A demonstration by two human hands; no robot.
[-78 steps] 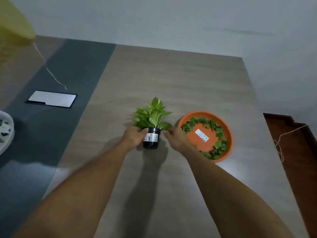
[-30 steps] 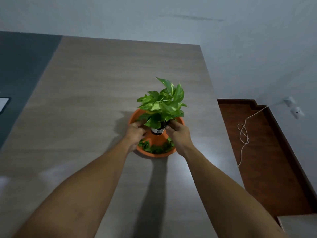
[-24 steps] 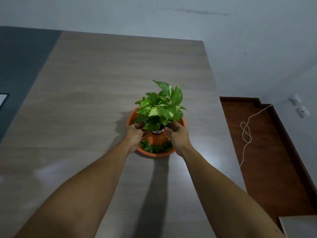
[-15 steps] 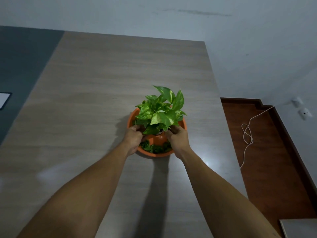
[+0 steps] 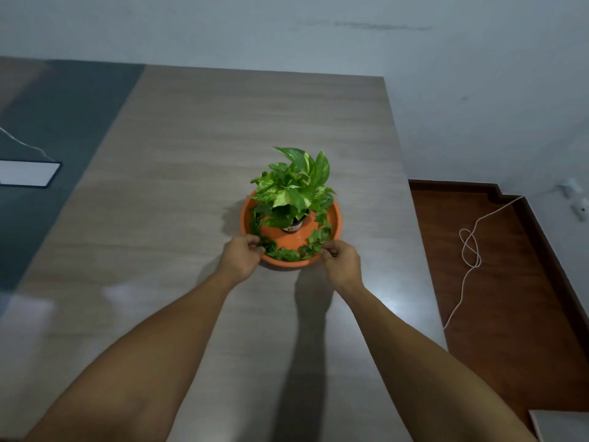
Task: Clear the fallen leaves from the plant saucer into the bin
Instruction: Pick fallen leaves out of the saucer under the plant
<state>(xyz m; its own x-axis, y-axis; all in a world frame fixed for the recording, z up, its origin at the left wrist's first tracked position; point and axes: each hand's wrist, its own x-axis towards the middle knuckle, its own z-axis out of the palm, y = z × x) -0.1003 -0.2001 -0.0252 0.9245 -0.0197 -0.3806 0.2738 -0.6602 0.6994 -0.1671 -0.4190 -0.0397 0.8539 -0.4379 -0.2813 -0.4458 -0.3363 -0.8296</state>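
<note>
A green potted plant (image 5: 294, 189) in a small black pot (image 5: 291, 226) stands inside the orange saucer (image 5: 334, 218) on the wooden table (image 5: 191, 186). Fallen leaves (image 5: 287, 253) lie in a ring around the pot, along the saucer's inner rim. My left hand (image 5: 242, 258) is at the saucer's near left rim with curled fingers touching the leaves. My right hand (image 5: 341, 261) is at the near right rim, its fingers also curled. Neither hand is on the pot. Whether either one grips the rim or leaves is unclear. No bin is in view.
A flat white-screened device (image 5: 27, 173) with a thin cable lies on the dark strip at the table's left. The table's right edge drops to a brown floor where a white cord (image 5: 470, 250) lies looped. Wall sockets (image 5: 577, 202) sit at the far right.
The pot went from the bare table into the saucer. Both hands have since let go of it and drawn back to the saucer's near rim.
</note>
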